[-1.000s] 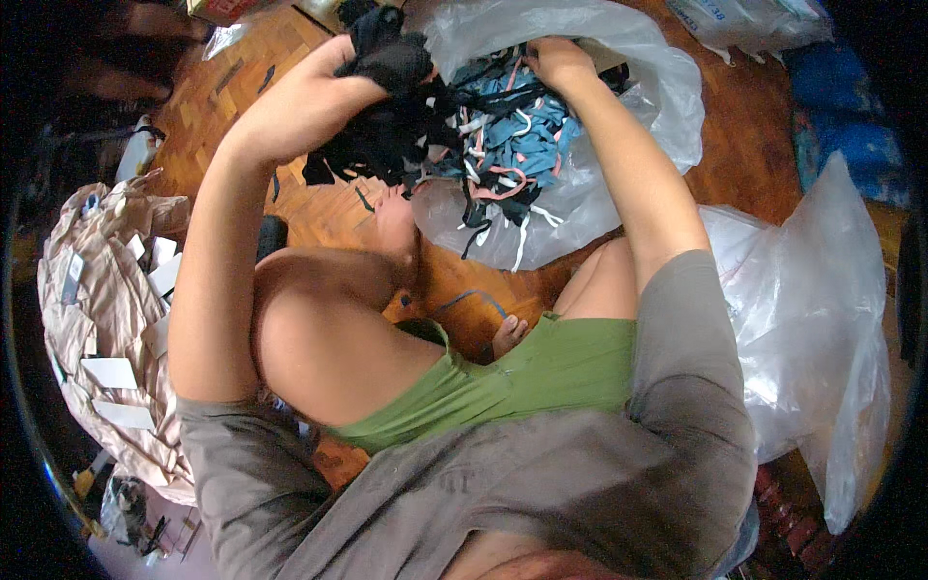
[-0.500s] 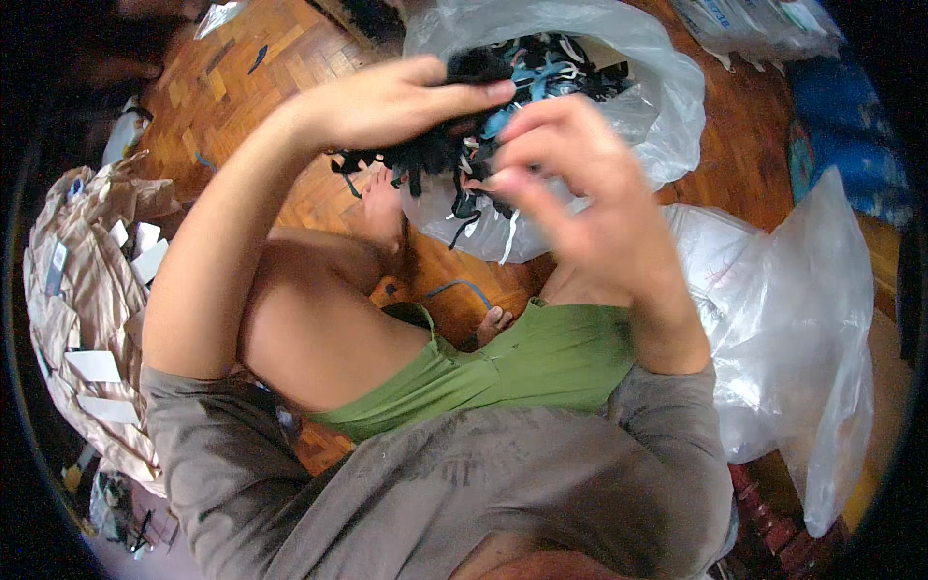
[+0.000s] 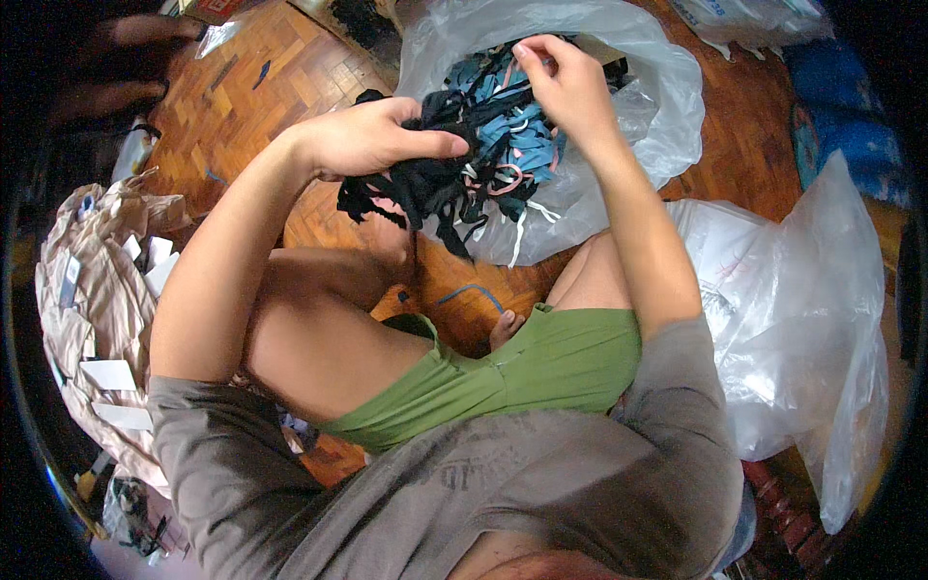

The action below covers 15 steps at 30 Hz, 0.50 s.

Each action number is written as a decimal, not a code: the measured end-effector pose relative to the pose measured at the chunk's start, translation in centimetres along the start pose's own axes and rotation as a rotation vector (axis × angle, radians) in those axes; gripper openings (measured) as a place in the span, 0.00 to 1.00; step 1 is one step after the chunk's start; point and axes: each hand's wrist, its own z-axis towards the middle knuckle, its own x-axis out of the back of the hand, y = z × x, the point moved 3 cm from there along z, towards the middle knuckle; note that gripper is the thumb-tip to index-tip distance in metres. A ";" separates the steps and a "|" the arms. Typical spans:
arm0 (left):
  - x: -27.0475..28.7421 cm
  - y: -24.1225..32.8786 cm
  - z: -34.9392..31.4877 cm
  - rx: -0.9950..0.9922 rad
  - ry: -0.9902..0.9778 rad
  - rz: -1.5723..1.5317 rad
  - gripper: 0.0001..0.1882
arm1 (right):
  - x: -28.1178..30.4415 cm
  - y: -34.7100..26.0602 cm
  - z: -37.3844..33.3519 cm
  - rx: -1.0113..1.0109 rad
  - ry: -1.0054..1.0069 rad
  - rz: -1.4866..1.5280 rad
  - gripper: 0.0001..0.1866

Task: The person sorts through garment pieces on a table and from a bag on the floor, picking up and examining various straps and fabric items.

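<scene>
My left hand (image 3: 372, 138) is closed over a bundle of black fabric strips (image 3: 425, 188), with its thumb lying on top. Pink and white ends hang from the bundle's lower side. Beside it, blue, black and pink strips (image 3: 517, 135) lie heaped at the mouth of a clear plastic bag (image 3: 667, 92). Over the far part of that heap is my right hand (image 3: 570, 85), its thumb and fingers bent together in a pinch. What they pinch, if anything, is too small to make out.
To my right stands a large translucent plastic bag (image 3: 764, 338). Crumpled beige cloth with white tags (image 3: 106, 309) lies to my left. My crossed legs and green shorts (image 3: 503, 382) are close below my hands. A loose blue strip (image 3: 471, 288) lies on the wooden floor.
My right hand has moved away from my left, up over the far side of the heap. My left hand has come slightly nearer with the bundle. More blue strips now show.
</scene>
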 end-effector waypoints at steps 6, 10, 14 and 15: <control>1.4 0.7 -0.8 -0.060 0.166 0.054 0.39 | -3.0 6.7 4.0 0.127 -0.065 -0.741 0.14; 3.1 -0.7 0.6 -0.038 0.325 0.089 0.29 | -0.8 -2.1 0.6 0.430 0.182 -0.382 0.06; 0.2 1.8 -0.1 -0.162 0.201 -0.399 0.38 | 0.1 -11.9 -1.9 0.731 0.201 -0.047 0.04; -0.1 1.7 -0.2 -0.277 0.192 -0.408 0.33 | -0.7 -12.8 -2.3 0.859 0.204 -0.121 0.07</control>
